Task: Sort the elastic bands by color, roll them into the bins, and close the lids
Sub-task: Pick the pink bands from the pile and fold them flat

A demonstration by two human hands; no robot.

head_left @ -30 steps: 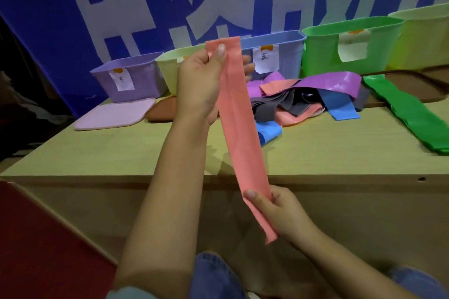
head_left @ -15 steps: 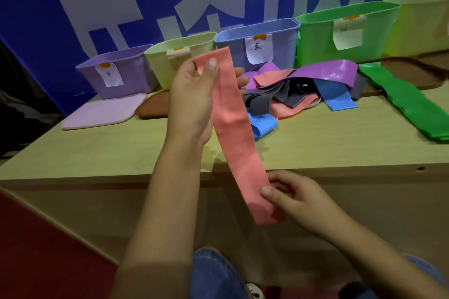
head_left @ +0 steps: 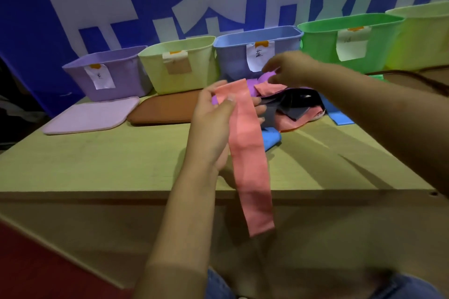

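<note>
Salmon-pink flat elastic band [head_left: 245,150] dangles limp and light past the counter [head_left: 97,158] edge, its top pinched in the left hand [head_left: 216,126]; right hand [head_left: 289,69], fingers loose, reaches over the pile. I'd roll from the free end.

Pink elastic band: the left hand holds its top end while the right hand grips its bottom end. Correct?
Not quite. In the head view the left hand holds the pink elastic band by its top, but the right hand reaches over the pile of bands; the band's bottom end hangs free.
</note>
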